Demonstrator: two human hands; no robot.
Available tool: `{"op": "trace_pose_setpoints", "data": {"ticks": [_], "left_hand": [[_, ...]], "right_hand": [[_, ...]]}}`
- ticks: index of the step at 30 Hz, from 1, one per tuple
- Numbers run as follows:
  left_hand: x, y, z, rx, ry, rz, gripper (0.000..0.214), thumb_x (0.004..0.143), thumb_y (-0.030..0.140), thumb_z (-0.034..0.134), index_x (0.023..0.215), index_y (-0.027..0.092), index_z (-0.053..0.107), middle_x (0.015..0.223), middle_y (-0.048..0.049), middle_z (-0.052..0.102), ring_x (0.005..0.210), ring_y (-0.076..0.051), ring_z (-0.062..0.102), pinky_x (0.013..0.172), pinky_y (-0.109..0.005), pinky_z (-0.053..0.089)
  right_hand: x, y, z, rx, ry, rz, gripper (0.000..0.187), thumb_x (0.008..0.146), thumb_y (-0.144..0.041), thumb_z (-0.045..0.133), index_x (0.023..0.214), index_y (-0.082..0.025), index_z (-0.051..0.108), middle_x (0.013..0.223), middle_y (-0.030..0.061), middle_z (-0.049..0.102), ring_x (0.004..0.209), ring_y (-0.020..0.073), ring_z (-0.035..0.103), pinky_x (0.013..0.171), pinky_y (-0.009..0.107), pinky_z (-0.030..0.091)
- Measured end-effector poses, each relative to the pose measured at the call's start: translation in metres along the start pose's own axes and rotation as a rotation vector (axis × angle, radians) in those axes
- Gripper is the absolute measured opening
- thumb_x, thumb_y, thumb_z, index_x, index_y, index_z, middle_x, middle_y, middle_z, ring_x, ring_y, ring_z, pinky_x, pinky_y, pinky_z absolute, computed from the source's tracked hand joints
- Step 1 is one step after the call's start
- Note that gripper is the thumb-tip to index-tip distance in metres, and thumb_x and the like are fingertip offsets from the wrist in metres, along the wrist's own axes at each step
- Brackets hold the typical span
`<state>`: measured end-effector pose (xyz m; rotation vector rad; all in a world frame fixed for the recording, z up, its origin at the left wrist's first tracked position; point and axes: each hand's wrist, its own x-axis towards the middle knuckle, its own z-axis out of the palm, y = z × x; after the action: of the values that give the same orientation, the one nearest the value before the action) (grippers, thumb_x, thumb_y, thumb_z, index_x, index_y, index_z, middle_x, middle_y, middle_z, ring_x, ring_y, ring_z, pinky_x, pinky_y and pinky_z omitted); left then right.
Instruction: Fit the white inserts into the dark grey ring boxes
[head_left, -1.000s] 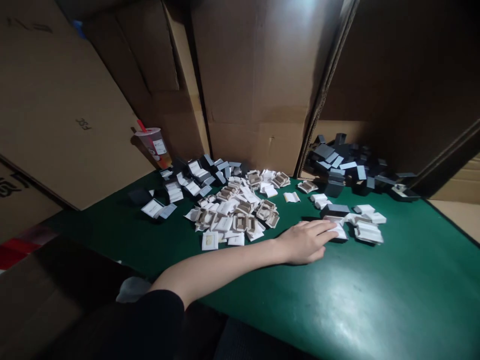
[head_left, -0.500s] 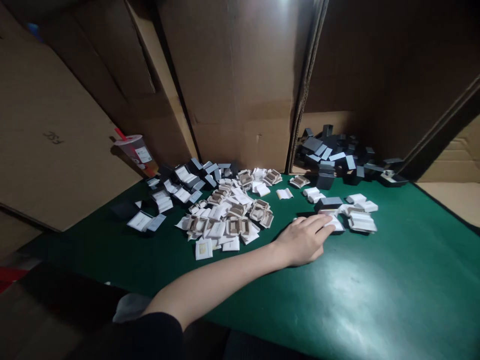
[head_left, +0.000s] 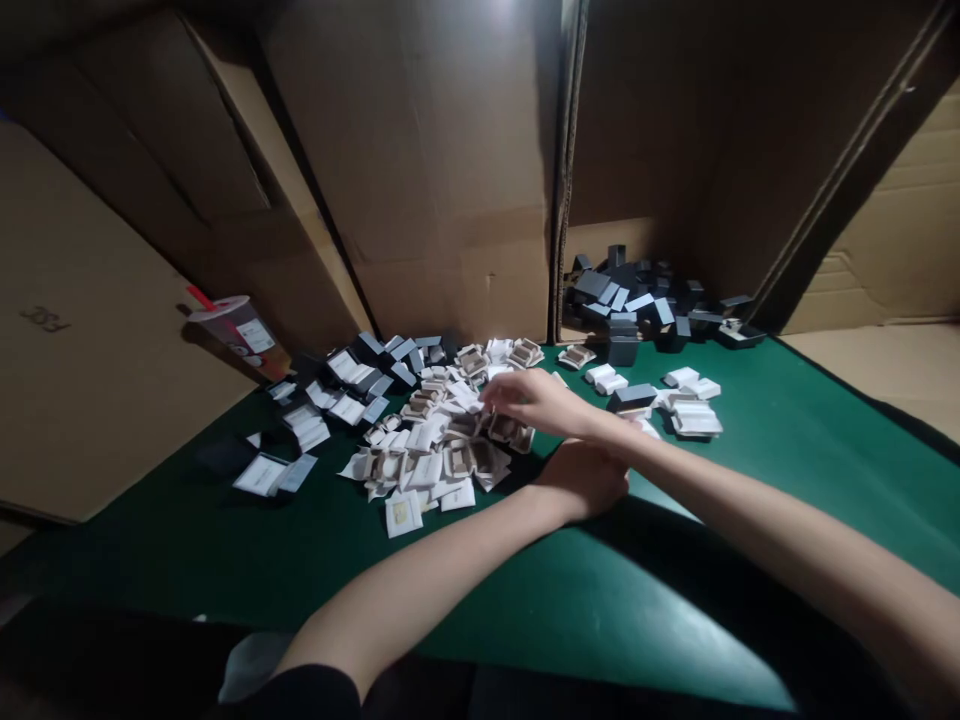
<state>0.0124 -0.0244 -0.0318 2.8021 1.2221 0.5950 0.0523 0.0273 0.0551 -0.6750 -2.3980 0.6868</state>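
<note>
My right hand (head_left: 529,398) reaches leftward over a heap of small white cards and beige trays (head_left: 439,440) on the green table (head_left: 622,610); its fingers curl down onto the heap and I cannot make out anything in them. My left hand (head_left: 581,480) lies on the table under my right forearm, fingers curled, knuckles up; whatever it may hold is hidden. A small group of white pieces and a grey box (head_left: 679,408) lies just right of both hands.
A dark pile of grey boxes (head_left: 645,305) sits at the back inside an open carton. More grey boxes and white cards (head_left: 352,375) lie to the left. A plastic drink cup with a red straw (head_left: 236,328) leans against cardboard sheets (head_left: 97,330) ringing the table.
My right arm has entered from the right and reached to the white heap. My left hand has pulled back from the white pieces toward me and curled. The camera has turned right.
</note>
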Motion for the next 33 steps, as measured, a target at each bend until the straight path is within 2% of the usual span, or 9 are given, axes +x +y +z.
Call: {"op": "trace_pose_setpoints", "data": {"ticks": [2, 6, 11, 16, 19, 22, 25, 27, 33], "left_hand": [[0.000, -0.004, -0.001, -0.018, -0.078, 0.081, 0.051, 0.091, 0.025, 0.038, 0.139, 0.010, 0.034, 0.146, -0.0103, 0.038, 0.136, -0.024, 0.034, 0.113, -0.034, 0.030], [0.000, -0.010, -0.001, -0.006, -0.112, -0.023, 0.068, 0.091, 0.037, 0.039, 0.143, 0.000, 0.017, 0.153, -0.0194, 0.014, 0.142, -0.031, 0.011, 0.116, -0.045, 0.016], [0.002, -0.008, -0.002, 0.006, -0.204, -0.078, 0.069, 0.092, 0.039, 0.033, 0.145, 0.002, 0.010, 0.155, -0.0162, 0.003, 0.143, -0.028, 0.001, 0.116, -0.047, 0.013], [0.003, -0.007, -0.004, 0.014, -0.252, -0.086, 0.069, 0.092, 0.039, 0.030, 0.146, 0.004, 0.007, 0.155, -0.0136, -0.003, 0.143, -0.025, -0.005, 0.117, -0.044, 0.009], [0.003, -0.008, -0.004, 0.011, -0.225, -0.067, 0.067, 0.091, 0.037, 0.030, 0.146, 0.005, 0.008, 0.156, -0.0129, 0.001, 0.144, -0.024, -0.002, 0.118, -0.042, 0.006], [0.003, -0.009, -0.004, -0.013, -0.182, -0.031, 0.063, 0.092, 0.034, 0.030, 0.146, 0.008, 0.012, 0.156, -0.0108, 0.008, 0.144, -0.023, 0.004, 0.118, -0.041, 0.009], [0.003, -0.010, -0.006, -0.059, -0.138, -0.008, 0.055, 0.091, 0.032, 0.035, 0.143, 0.017, 0.026, 0.151, -0.0073, 0.028, 0.142, -0.024, 0.018, 0.116, -0.041, 0.020], [0.003, -0.011, -0.007, -0.083, -0.113, -0.022, 0.048, 0.089, 0.031, 0.041, 0.135, 0.021, 0.037, 0.141, -0.0070, 0.042, 0.138, -0.027, 0.028, 0.112, -0.044, 0.028], [0.005, -0.013, -0.012, -0.217, 0.119, -0.065, 0.052, 0.086, 0.026, 0.050, 0.134, 0.016, 0.033, 0.126, -0.0129, 0.048, 0.121, -0.028, 0.041, 0.104, -0.045, 0.036]], "right_hand": [[0.018, 0.027, 0.024, -0.072, 0.076, 0.016, 0.024, 0.079, -0.003, 0.048, 0.093, -0.010, 0.066, 0.091, 0.0097, 0.069, 0.081, 0.0185, 0.062, 0.073, 0.029, 0.046], [0.029, 0.062, 0.050, -0.118, 0.115, -0.036, 0.024, 0.084, -0.008, 0.045, 0.095, -0.009, 0.066, 0.095, 0.0145, 0.065, 0.090, 0.0216, 0.058, 0.082, 0.033, 0.043], [0.028, 0.062, 0.056, -0.107, 0.047, -0.223, 0.031, 0.088, -0.015, 0.046, 0.117, -0.014, 0.058, 0.109, 0.0114, 0.063, 0.100, 0.0196, 0.054, 0.090, 0.032, 0.040], [0.024, 0.060, 0.057, -0.056, 0.123, -0.307, 0.021, 0.083, -0.013, 0.052, 0.102, -0.016, 0.062, 0.095, 0.0083, 0.065, 0.091, 0.0201, 0.056, 0.084, 0.033, 0.042], [0.020, 0.060, 0.051, -0.029, 0.209, -0.284, 0.014, 0.083, -0.019, 0.056, 0.095, -0.017, 0.061, 0.086, 0.0056, 0.063, 0.082, 0.0186, 0.055, 0.079, 0.032, 0.044], [0.012, 0.055, 0.039, 0.046, 0.361, -0.280, 0.027, 0.086, -0.018, 0.051, 0.113, -0.017, 0.054, 0.086, 0.0045, 0.059, 0.080, 0.0168, 0.053, 0.078, 0.031, 0.044], [-0.006, 0.047, 0.019, 0.089, 0.522, -0.317, 0.041, 0.087, -0.014, 0.046, 0.128, -0.019, 0.044, 0.092, 0.0044, 0.057, 0.077, 0.0150, 0.052, 0.073, 0.029, 0.045], [-0.027, 0.047, 0.003, 0.028, 0.587, -0.316, 0.032, 0.086, -0.015, 0.047, 0.117, -0.022, 0.054, 0.092, 0.0041, 0.057, 0.077, 0.0151, 0.053, 0.071, 0.030, 0.046], [-0.110, 0.079, -0.028, 0.023, 0.929, 0.012, 0.021, 0.081, -0.021, 0.058, 0.102, -0.021, 0.058, 0.090, 0.0034, 0.062, 0.072, 0.0145, 0.056, 0.067, 0.030, 0.047]]}}
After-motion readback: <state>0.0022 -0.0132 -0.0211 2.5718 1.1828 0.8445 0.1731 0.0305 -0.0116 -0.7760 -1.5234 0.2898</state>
